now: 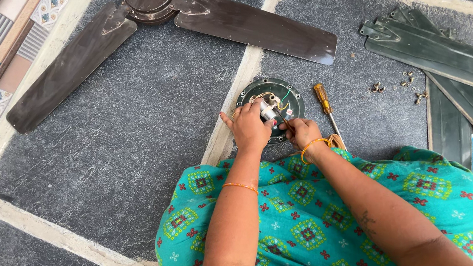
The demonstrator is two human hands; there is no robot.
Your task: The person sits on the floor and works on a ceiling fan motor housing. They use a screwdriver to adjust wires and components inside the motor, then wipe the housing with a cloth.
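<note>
A brown ceiling fan (162, 16) with flat metal blades lies on the speckled stone floor (118, 147); loose green blades (450, 58) lie at right. The round motor housing (292, 99), holding coloured wires, sits before the knees. The left hand (248, 128) curls on its small cylinder; the right hand (302, 132) pinches a thin tool, beside a yellow-handled screwdriver (324, 104)

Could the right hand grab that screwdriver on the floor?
Probably yes. The screwdriver lies on the floor just beside the right hand, and nothing sits between them. That hand seems busy at the round fan part, though.

Both hands close together, left (248, 128) and right (303, 134), fingers curled.
</note>
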